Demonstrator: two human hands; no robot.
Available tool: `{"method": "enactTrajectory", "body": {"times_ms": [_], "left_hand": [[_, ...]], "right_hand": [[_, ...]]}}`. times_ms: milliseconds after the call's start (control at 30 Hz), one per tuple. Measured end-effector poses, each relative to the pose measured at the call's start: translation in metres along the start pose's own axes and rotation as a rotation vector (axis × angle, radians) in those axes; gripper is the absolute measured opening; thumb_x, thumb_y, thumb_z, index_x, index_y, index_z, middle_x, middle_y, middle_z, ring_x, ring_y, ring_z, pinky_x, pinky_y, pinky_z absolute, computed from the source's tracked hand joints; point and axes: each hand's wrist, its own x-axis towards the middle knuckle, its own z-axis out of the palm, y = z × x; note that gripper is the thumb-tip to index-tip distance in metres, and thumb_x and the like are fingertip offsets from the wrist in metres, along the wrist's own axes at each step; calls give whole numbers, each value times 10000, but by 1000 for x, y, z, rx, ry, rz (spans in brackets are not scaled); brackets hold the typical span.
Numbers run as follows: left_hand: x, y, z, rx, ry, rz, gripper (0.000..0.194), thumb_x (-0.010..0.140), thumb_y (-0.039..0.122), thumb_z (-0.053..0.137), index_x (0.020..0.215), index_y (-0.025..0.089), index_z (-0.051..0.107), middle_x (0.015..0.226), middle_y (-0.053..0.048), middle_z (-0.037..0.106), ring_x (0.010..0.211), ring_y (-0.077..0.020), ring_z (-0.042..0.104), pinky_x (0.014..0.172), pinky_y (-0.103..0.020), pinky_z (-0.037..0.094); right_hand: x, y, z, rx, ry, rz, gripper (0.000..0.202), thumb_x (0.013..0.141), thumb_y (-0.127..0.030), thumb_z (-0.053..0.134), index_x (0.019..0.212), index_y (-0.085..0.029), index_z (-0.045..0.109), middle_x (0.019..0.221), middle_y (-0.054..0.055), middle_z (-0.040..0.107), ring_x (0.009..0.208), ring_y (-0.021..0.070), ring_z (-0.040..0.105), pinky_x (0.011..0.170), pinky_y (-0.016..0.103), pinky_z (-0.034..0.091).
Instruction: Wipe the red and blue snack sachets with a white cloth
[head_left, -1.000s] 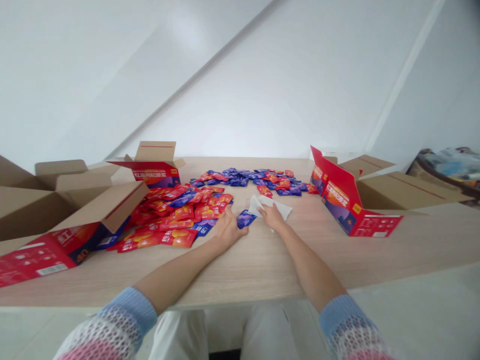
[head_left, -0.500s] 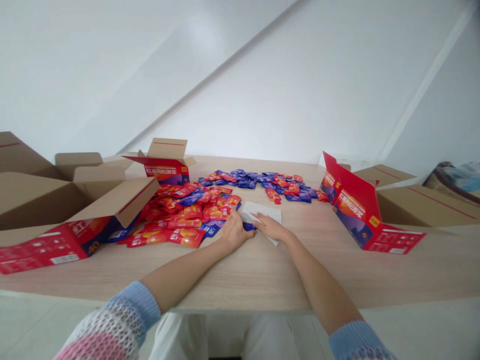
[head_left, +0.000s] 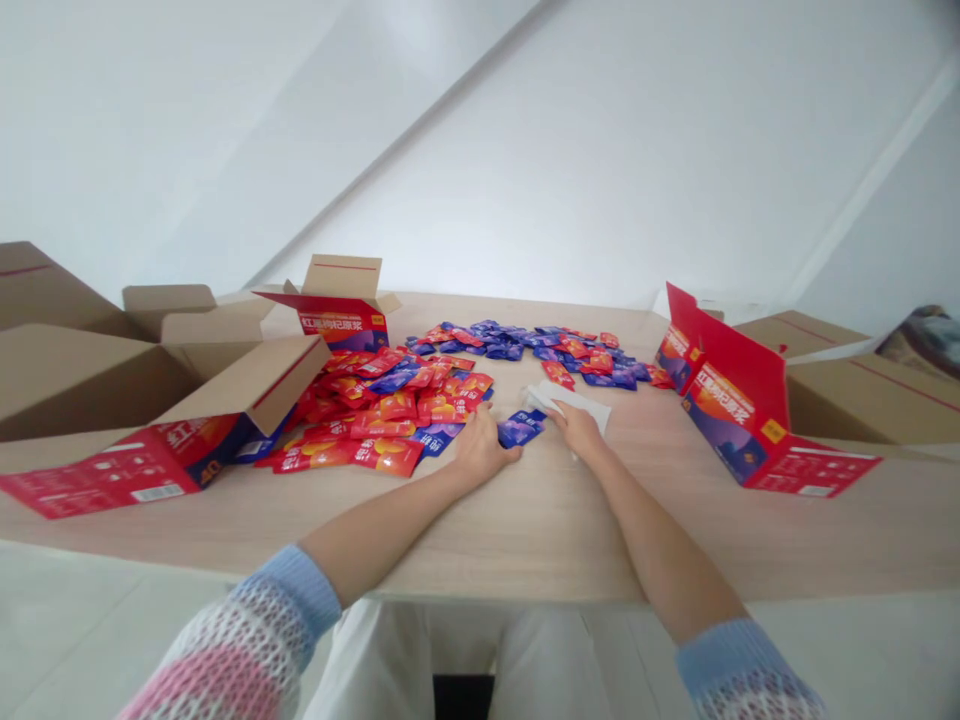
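Desk [head_left: 525,540] carries everything, both grips low over its near middle. Large open carton [head_left: 161,460] sits well out past the left grip, flaps spread. Open red box [head_left: 731,410] is off to the right of the right grip. Smaller open box [head_left: 341,328] stands beyond and left of the left grip. No box closed; contents can't be read from this angle.

Near pile [head_left: 386,425], mostly red sachets with some blue, lies just left of the left grip. Far sachets [head_left: 499,345], red and blue mixed, are spread in a band beyond both grips.

Right grip [head_left: 581,432] is closed on a white tissue [head_left: 592,400], fingertips at its near edge, part of it up against the single blue sachet. Left grip [head_left: 481,447] is part curled, thumb toward that sachet; can't tell if it pinches it, contact edge is too small to see cleanly.

Single blue sachet [head_left: 521,428] lies flat on the desk between the grips.

Progress, my read: one sachet in work, not finished, since tissue and thumb are both at it. Plenty lie out in both groups, so I'd call it partway. Nothing marks which group is handled and which waits, so no split of done vs left.
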Motion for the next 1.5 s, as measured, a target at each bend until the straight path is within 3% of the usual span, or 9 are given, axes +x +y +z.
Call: {"method": "enactTrajectory", "body": {"times_ms": [100,233,333,533,933,1133,1200,1367,1500], "left_hand": [[4,-2,2,-28,28,-31,905,605,435,748,1300,116,263,1212,-168,516,1174,-316,514,899,-364,458],[10,-6,1,-48,34,25,807,605,384,744,1257,141,336,1291,-177,450,1198,-322,495,941,-377,443],[11,-7,0,-64,17,29,785,599,355,748,1246,152,353,1300,-168,445,1202,-314,495,952,-373,437],[10,-6,3,-87,21,-39,984,598,407,759,1340,87,196,1263,-213,489,1203,-321,496,907,-363,456],[7,-11,7,-26,-13,53,804,628,420,744,1250,127,328,1187,-143,546,1169,-294,507,913,-359,449],[5,-6,4,30,-53,52,777,675,440,720,1274,125,338,1208,-156,540,1172,-312,493,921,-387,436],[5,-5,3,35,-60,53,792,681,446,717,1294,122,334,1201,-158,541,1164,-316,494,911,-386,441],[5,-4,1,83,-28,140,680,705,403,695,1279,169,414,1291,-124,468,1157,-301,486,963,-379,415],[9,-6,3,67,-1,74,763,681,408,709,1304,125,371,1267,-137,478,1151,-312,485,932,-378,439]], "right_hand": [[-7,-16,-3,146,-21,-169,453,963,-425,360,1347,-226,497,1271,70,601,1169,235,553,969,356,425],[-17,-46,11,192,-195,-361,480,946,-463,386,1354,-235,497,1364,65,516,1255,241,479,1051,389,361],[-18,-54,20,194,-261,-340,502,950,-474,364,1366,-221,485,1421,71,442,1329,249,383,1109,426,275],[-7,-34,17,70,-271,-284,513,953,-471,375,1422,-263,393,1464,61,386,1385,230,276,1116,433,245],[-11,-22,-4,-206,-100,32,474,953,-476,359,1366,-277,481,1321,108,556,1179,298,538,955,419,421],[-17,-29,-32,-70,145,-103,480,963,-425,342,1418,-285,400,1389,43,497,1226,276,497,970,389,418],[-20,-38,-30,-13,78,-164,485,965,-401,341,1433,-279,376,1422,30,457,1257,265,469,1001,385,399],[-25,-56,-8,6,-359,-409,522,945,-368,397,1452,-257,335,1473,29,380,1369,242,309,1101,423,274],[-19,-52,-4,-35,-381,-414,553,950,-422,377,1471,-263,284,1498,24,334,1401,212,235,1121,400,237]]}}
